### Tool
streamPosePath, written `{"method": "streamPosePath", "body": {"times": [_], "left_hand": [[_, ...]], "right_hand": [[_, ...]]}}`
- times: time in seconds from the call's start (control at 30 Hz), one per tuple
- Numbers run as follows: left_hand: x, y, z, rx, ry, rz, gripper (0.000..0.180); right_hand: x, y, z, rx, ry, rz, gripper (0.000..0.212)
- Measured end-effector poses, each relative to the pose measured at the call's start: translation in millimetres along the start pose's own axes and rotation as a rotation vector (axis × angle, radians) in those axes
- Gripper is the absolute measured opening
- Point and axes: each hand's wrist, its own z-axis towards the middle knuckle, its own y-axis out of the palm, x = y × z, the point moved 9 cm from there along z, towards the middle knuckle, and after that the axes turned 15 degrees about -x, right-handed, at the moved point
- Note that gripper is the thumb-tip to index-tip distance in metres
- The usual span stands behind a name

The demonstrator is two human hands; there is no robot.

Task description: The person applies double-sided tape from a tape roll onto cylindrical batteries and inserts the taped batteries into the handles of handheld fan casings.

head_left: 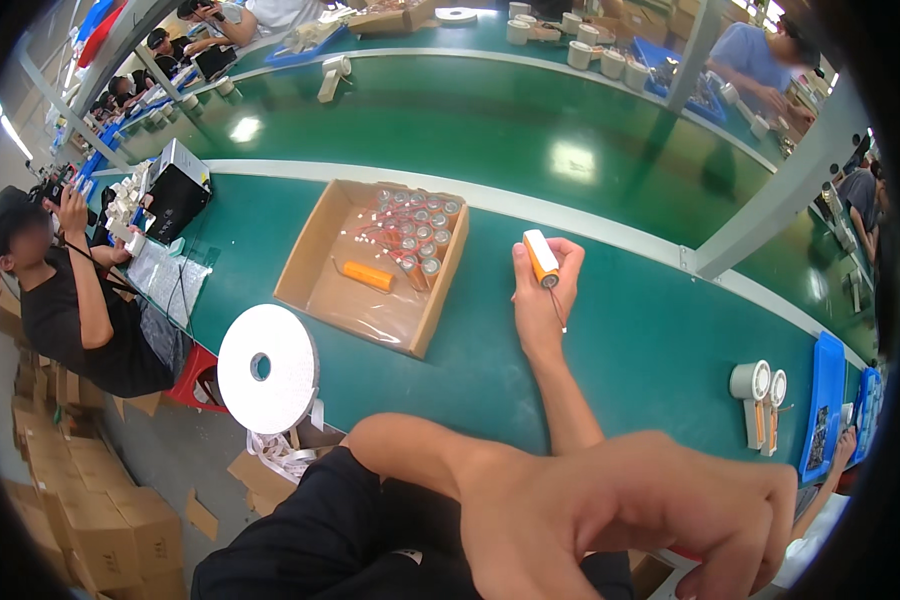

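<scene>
In my right hand (550,285) is an orange cylindrical battery cell (544,268), gripped between thumb and fingers above the green table. A white strip (538,246) lies along its upper side, and a thin wire with a small connector hangs below. My left hand (620,510) is large and close at the lower right, its arm crossing from the left. Its fingers curl inward; whatever they hold, if anything, is hidden. Left of my right hand, an open cardboard box (305,245) holds one lying orange cell (368,276) and several upright wired cells (420,235).
A large white tape roll (260,370) sits at the table's near left edge. Two white handheld fans (760,390) and a blue tray (823,405) are at right. A co-worker (80,290) sits at left near a black box (178,190). A metal post (780,180) rises at right.
</scene>
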Motion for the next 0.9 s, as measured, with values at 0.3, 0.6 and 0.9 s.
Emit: {"method": "streamPosePath", "body": {"times": [0.3,0.6,0.9], "left_hand": [[-4.0,0.5,0.5,-0.011,-0.026,-0.007,0.034],[-11.2,1.8,-2.6,-0.014,-0.058,-0.003,0.034],[-8.5,2.3,-2.3,-0.023,-0.078,-0.009,0.035]], "right_hand": [[0.5,-1.2,-0.6,0.010,0.023,0.000,0.031],[3.4,0.7,-0.9,0.001,0.012,0.045,0.031],[3.2,3.2,1.2,-0.002,0.020,0.025,0.031]]}}
